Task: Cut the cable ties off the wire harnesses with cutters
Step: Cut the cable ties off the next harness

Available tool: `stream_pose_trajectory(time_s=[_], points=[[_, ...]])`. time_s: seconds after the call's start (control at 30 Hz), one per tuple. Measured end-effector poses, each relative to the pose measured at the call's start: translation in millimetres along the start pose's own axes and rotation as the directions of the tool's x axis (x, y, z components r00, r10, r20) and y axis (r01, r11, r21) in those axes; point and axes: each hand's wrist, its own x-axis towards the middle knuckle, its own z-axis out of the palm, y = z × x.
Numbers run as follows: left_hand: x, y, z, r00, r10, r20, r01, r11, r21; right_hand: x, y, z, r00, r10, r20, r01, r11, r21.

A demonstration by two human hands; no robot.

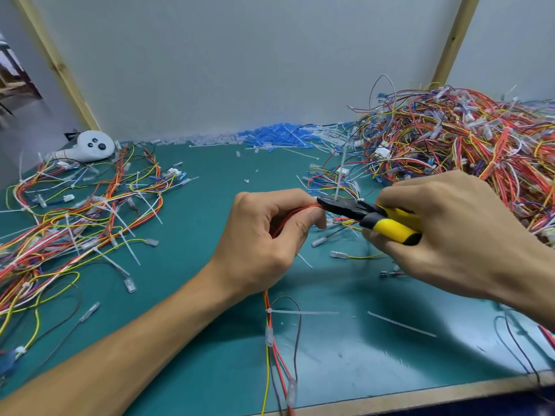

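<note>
While the left hand (267, 238) has its fingers curled round a thin red-and-yellow wire harness (269, 336) just over the green mat (180, 310), the right hand (450, 232) grips yellow-and-black-handled cutters (387, 223). Their black nose sits at the bundle by the left fingertips, and a white plastic cable tie (340, 172) sticks up there.

Matt teal mat (210, 340) with light scuffs; cutters (372, 217) with dark metal head, glossy yellow-and-black plastic handles; smooth plastic-coated wires (468, 136); bare wooden posts (57, 61).
</note>
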Motion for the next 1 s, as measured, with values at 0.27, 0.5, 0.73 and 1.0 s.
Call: stream_pose_trajectory(time_s=[0.27, 0.5, 0.73, 1.0], points=[[1.0, 1.5, -2.8, 1.0, 0.025, -0.016, -0.025, 0.999, 0.022, -0.2, -2.5, 2.2, 0.997, -0.02, -0.077, 0.018, 0.999, -0.033], [1.1, 1.1, -1.6, 0.999, 0.03, -0.022, -0.029, 0.998, 0.048, -0.4, -3.3, 1.5, 0.996, -0.008, -0.086, -0.001, 0.995, -0.095], [1.9, 0.4, -1.4, 0.999, 0.036, -0.027, -0.035, 0.998, 0.048, 0.1, -3.2, -3.4, 0.997, 0.051, -0.049, -0.056, 0.993, -0.105], [3.3, -7.0, -3.3, 0.996, 0.023, -0.091, -0.024, 1.0, -0.008, 3.3, 1.5, -5.1, 0.981, 0.191, 0.028, -0.191, 0.948, 0.254]])
